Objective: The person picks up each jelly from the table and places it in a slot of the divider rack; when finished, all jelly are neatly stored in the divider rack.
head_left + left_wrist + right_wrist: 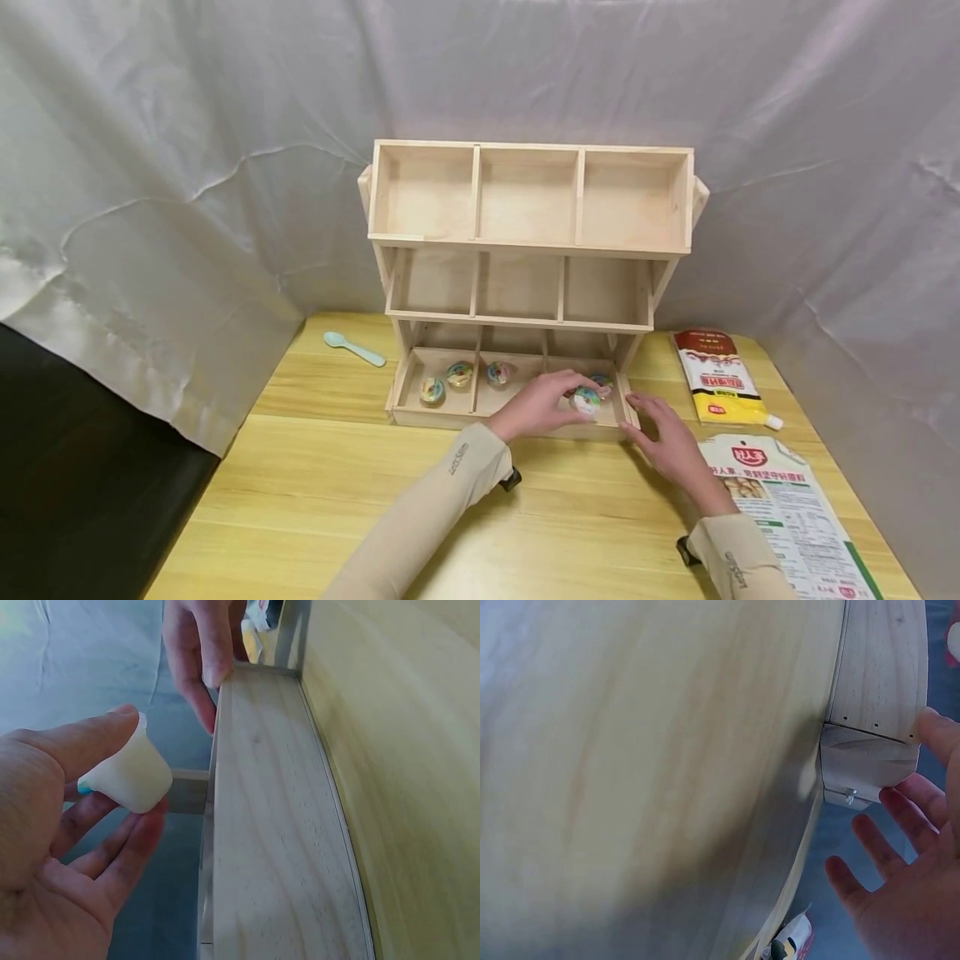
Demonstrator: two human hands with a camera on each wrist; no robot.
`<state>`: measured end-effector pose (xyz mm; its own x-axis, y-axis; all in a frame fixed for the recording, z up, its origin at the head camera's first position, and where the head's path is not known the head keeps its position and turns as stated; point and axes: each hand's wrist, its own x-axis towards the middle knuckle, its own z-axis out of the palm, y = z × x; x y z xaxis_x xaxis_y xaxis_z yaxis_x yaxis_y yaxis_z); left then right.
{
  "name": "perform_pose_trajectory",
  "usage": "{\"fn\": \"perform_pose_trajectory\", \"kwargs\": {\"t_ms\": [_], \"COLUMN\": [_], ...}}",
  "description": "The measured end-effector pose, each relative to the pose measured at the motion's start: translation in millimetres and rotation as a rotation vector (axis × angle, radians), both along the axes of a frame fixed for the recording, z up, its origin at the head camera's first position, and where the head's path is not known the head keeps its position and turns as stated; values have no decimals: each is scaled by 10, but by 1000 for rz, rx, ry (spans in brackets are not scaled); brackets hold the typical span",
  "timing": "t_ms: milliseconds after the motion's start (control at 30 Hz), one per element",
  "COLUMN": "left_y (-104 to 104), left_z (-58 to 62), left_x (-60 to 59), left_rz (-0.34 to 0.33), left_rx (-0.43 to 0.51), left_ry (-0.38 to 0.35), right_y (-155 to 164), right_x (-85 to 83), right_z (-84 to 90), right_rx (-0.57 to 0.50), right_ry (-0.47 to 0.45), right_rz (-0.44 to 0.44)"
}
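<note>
My left hand (542, 406) pinches a small jelly cup (586, 402) with a printed lid above the lower right compartment of a three-tier wooden box (431, 418). In the left wrist view the cup (139, 776) is whitish and held on its side between thumb and fingers. Behind the held cup, another jelly cup (602, 380) is partly hidden. My right hand (663, 437) holds the front right corner of the bottom tray, its thumb on the front and fingertips at the side. Two jelly cups (432, 390) lie in the left compartment and one (498, 373) shows in the middle.
A pale green spoon (354, 348) lies left of the box. To the right are a red and yellow capped pouch (716, 379) and a white printed bag (795, 517), near my right forearm. Grey cloth (525, 67) hangs behind the table (315, 500).
</note>
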<state>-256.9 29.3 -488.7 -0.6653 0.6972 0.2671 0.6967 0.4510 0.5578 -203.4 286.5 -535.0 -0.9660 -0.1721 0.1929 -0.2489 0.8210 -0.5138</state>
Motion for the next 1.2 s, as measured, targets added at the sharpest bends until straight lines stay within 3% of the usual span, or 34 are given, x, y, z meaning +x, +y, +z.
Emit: {"fn": "perform_pose_trajectory", "kwargs": {"t_ms": [233,600,933,1200], "left_y": [41,69,63,46], "left_z": [-77,-144,-219,-266], "left_x": [-101,-184,-269,-326], "left_rz": [8,17,54,52], "left_rx": [-44,-58,-137,-146], "left_ry": [18,-42,39,33], "right_y": [-7,-1,4,0], "right_x": [3,-13,-6,-10], "right_z": [-3,-13,-31,-25], "right_rx": [-5,-3,-3,-10], "right_ry": [20,-3,-20,0], "right_rz": [0,0,-8,-4]}}
